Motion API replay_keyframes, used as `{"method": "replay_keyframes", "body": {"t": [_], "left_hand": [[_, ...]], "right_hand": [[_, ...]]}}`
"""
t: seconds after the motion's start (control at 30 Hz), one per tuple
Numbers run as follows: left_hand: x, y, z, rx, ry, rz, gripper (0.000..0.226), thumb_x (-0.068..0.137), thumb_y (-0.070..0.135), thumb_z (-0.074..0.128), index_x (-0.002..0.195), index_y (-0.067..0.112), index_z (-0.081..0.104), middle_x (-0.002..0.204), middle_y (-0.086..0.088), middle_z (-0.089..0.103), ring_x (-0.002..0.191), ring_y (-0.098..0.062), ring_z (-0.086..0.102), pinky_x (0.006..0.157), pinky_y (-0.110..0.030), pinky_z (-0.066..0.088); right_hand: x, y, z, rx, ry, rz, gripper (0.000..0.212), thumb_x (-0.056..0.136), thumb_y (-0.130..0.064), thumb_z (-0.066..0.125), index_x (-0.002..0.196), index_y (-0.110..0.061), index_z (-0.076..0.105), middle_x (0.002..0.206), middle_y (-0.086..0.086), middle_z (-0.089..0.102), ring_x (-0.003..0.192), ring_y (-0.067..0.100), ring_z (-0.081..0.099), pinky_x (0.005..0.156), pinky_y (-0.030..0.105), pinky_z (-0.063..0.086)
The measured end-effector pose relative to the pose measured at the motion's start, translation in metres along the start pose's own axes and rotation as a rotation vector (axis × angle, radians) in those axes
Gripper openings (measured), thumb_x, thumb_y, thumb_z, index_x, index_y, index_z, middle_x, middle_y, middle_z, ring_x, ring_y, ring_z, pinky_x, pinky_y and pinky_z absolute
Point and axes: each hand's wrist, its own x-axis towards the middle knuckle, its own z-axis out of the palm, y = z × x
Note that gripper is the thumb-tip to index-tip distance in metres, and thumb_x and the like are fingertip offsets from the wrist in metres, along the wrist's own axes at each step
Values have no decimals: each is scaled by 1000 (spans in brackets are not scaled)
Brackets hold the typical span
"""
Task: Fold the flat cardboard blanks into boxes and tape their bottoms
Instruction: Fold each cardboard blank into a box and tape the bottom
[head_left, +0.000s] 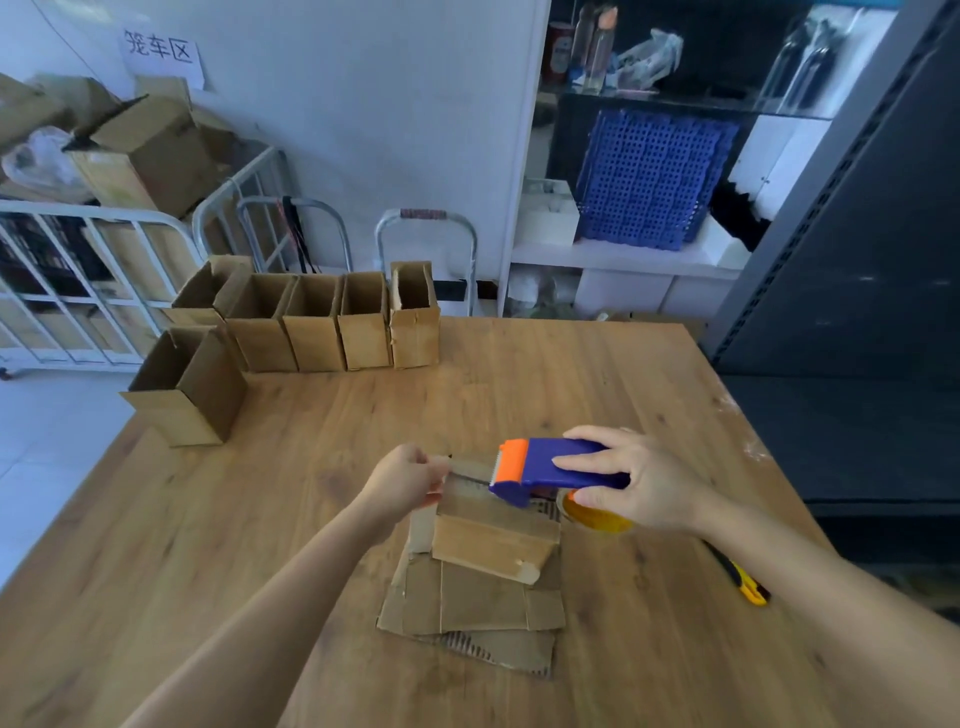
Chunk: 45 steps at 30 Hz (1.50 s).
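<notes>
A folded cardboard box lies on its side on a pile of flat cardboard blanks at the table's middle front. My left hand pinches the box's upper left corner, where a strip of clear tape runs across. My right hand grips a blue and orange tape dispenser. Its orange blade end rests on the box's top face. The yellow tape roll shows under my palm.
Several finished open boxes stand in a row at the table's far left, one more nearer the left edge. A yellow utility knife lies on the wooden table by my right forearm. A dark cabinet stands to the right.
</notes>
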Motion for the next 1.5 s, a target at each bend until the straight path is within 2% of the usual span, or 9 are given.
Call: {"method": "replay_keyframes", "body": {"t": [0.1,0.3,0.6,0.73,0.83,1.2,1.3,1.4,1.5], "left_hand": [[-3,2,1,221,16,69,36,73,20,81,94,11,52,93,-6,60,81,-18,56,66,-27,48],[-4,3,0,182,47,102,52,66,7,84,100,7,45,87,-5,56,71,-13,52,58,-23,43],[-2,-10,-6,42,-40,33,50,65,20,87,94,10,48,94,-8,57,83,-18,54,67,-27,44],[-4,-10,-3,-178,-8,48,25,91,27,63,82,7,51,83,-9,58,77,-17,57,77,-33,54],[0,-11,0,-149,124,45,19,98,21,48,85,7,48,81,-8,57,71,-15,57,66,-28,55],[12,-22,25,0,119,11,26,100,24,43,77,12,44,76,-1,48,65,-11,42,55,-28,34],[17,-21,21,-69,88,-56,21,98,28,48,98,8,42,91,-4,48,77,-13,48,64,-28,41],[21,-34,13,102,62,-187,60,88,50,58,126,12,33,122,-7,36,116,-27,43,93,-40,43],[13,-48,10,130,243,-7,40,91,25,58,124,9,44,128,-9,44,112,-25,48,89,-37,45]], "right_hand": [[3,-4,-2,22,-12,27,39,85,-26,71,122,-34,63,142,-13,45,127,9,43,107,27,32],[12,-23,-8,24,-20,36,39,85,-24,71,122,-31,64,142,-12,46,125,4,44,99,16,28],[9,-30,3,-148,-89,2,40,88,-32,66,127,-36,59,144,-15,39,116,13,39,99,21,26],[11,-32,5,-157,-86,-5,40,87,-32,66,126,-37,59,144,-15,40,115,13,39,98,21,26],[12,-32,4,-158,-85,-5,39,87,-31,66,126,-36,60,143,-14,41,114,13,40,97,20,27],[7,-33,8,-147,-52,17,39,90,-32,64,128,-35,58,144,-12,41,115,14,40,97,21,30],[7,-34,9,-142,-34,21,37,89,-31,65,126,-33,61,144,-12,42,114,14,40,96,18,27],[6,-34,10,-129,-19,20,37,88,-30,67,125,-31,62,143,-11,44,111,14,41,96,17,25],[7,-35,10,-127,-20,17,37,88,-29,67,125,-31,62,143,-11,44,112,14,41,96,17,25]]}}
